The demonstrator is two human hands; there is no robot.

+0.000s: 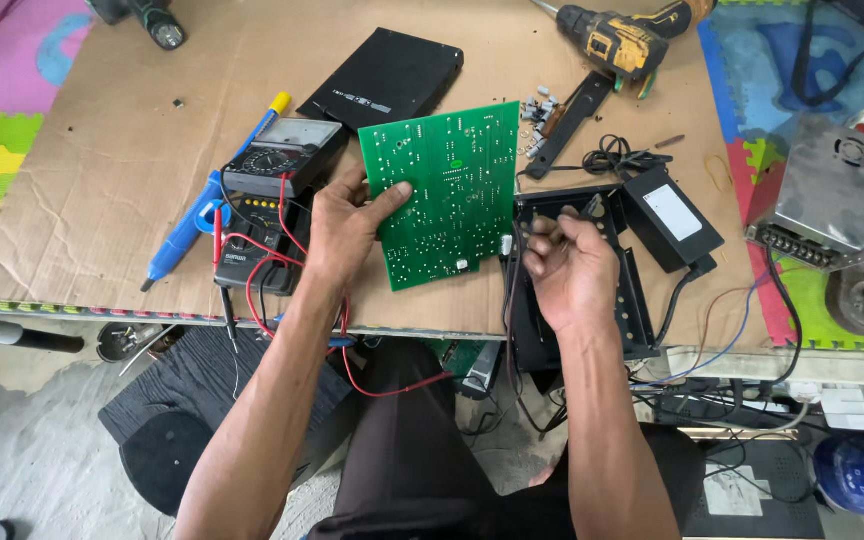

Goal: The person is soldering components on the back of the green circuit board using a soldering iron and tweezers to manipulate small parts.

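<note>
Flat green rectangular circuit board [449, 190], solder-dotted, is pinched at its left edge by the left hand [344, 228]. Right hand [572, 268] is curled over the black metal chassis [634, 305]; whatever is pinched stays hidden.

Green circuit board [445, 192], solder side up, tilted, held above the cardboard.

Bright even daylight, soft short shadows under hands; mild glare on metal power supply [824, 195]; sharp centre, wide-angle bending at edges, slight corner softness
</note>
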